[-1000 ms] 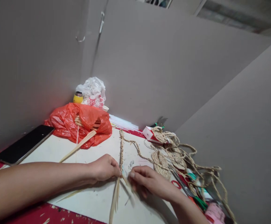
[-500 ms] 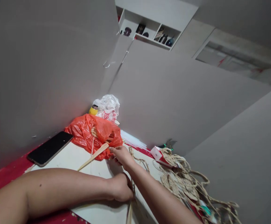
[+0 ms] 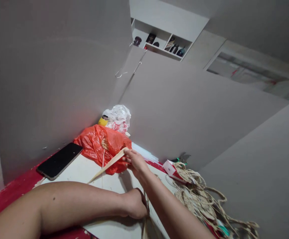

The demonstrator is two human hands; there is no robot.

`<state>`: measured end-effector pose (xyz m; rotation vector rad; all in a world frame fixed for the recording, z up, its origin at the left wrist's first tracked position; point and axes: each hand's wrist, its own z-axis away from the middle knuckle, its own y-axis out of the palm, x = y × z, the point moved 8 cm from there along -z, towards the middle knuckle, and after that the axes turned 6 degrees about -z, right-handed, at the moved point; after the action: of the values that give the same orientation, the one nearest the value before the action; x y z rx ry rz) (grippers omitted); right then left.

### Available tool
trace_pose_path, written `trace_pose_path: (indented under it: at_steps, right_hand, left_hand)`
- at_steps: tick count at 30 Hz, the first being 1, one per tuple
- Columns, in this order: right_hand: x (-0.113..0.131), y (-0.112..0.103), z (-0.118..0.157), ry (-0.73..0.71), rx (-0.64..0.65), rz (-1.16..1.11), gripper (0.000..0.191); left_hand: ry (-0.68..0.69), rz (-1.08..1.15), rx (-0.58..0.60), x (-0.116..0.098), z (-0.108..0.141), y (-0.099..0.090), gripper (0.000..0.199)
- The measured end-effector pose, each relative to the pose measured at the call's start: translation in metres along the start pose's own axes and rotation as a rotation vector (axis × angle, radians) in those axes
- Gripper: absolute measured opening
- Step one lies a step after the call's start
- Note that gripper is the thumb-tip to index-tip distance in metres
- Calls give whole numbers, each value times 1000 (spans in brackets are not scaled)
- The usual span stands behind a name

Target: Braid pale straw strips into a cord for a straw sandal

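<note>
My left hand (image 3: 136, 203) is closed near the middle of the white board, round a braided cord and flat pale strips that run down to the bottom edge; its fingertips are hidden. Beyond it, my right hand (image 3: 135, 161) pinches the upper end of a pale flat strip (image 3: 109, 164) between thumb and fingers. That strip slants down to the left and passes behind my left forearm. Right behind it lies a crumpled red plastic bag (image 3: 91, 141) with more pale strips showing inside.
A black phone (image 3: 61, 161) lies at the left. Coils of braided rope (image 3: 201, 202) and a red-and-white box (image 3: 169, 168) are on the right. A yellow jar (image 3: 103, 120) and a white plastic bag (image 3: 119, 114) stand by the wall behind.
My right hand has lifted slightly away from the red bag, and the strip's end has risen with it. The view has shifted a little. My left hand keeps its closed hold.
</note>
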<state>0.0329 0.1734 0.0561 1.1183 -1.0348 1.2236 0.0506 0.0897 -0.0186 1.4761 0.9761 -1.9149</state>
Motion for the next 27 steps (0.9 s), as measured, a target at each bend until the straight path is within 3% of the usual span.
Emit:
trace_pose_path:
  at_steps: [3, 6, 8, 12, 17, 22, 27]
  right_hand:
    - [45, -32, 24, -106, -13, -118, 24]
    - [64, -77, 55, -84, -43, -178, 33]
    - [53, -97, 79, 9, 20, -205, 34]
    - [-3, -115, 123, 180, 200, -55, 31]
    - [-62, -121, 140, 221, 272, -27, 29]
    - [-87, -112, 143, 213, 310, -40, 34]
    - [-88, -98, 147, 127, 302, -42, 28]
  left_hand:
    - [-85, -91, -33, 0, 7, -4, 4]
    - [-109, -93, -23, -1, 10, -3, 4]
    - [-102, -45, 6, -1, 9, 1, 7]
    - [-41, 28, 50, -4, 9, 7, 17]
    - [-15, 105, 57, -9, 14, 14, 24]
    - [-21, 120, -68, -12, 16, 12, 23]
    - [-66, 184, -92, -10, 17, 13, 28]
